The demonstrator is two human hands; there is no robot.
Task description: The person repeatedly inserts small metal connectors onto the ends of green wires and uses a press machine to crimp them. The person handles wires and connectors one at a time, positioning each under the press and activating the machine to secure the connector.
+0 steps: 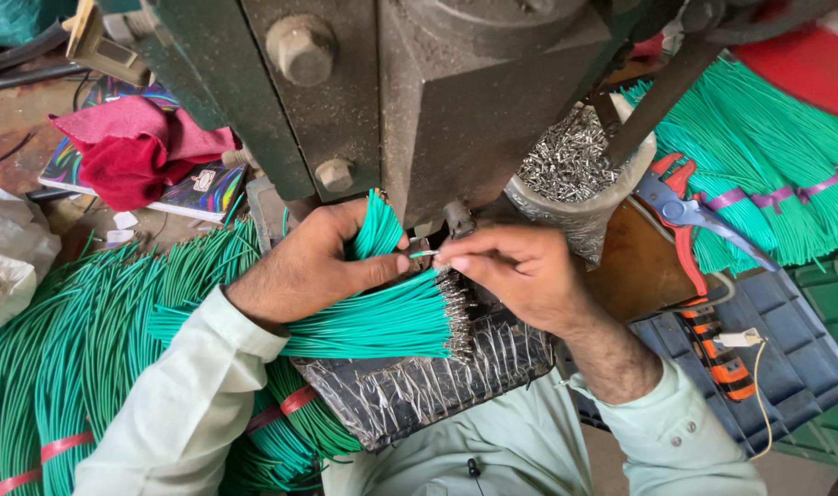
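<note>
Green insulated wires, cut short, with metal terminals on their ends.

Left hand (313, 266): closed around a fanned bundle (382, 321) of wires, terminal ends pointing right, resting on a foil-wrapped block (419, 386); a second tuft of wires stands up between thumb and fingers.

Right hand (520, 271): thumb and forefinger pinched on a single wire (425, 253), its tip held level just under the press (437, 101), close to the left thumb.

Press: dark steel body with large bolts, directly above both hands; the die itself is hidden behind the fingers.

Cup (571, 170): plastic-lined, full of loose silver terminals, just right of the press.

Cutters (685, 216): red handles, lying on a brown board beside the cup.

Wire stock (79, 349): long green bundles tied with red bands, left of the lap; more at (777, 156), tied with purple bands.

Cloth (134, 152): red, crumpled on a colourful book, upper left.

Step in hand, as judged: one wire is being presented at the press while the finished ones collect in the bundle. The next move calls for a steady, level wire end and fingertips kept clear of the press.
</note>
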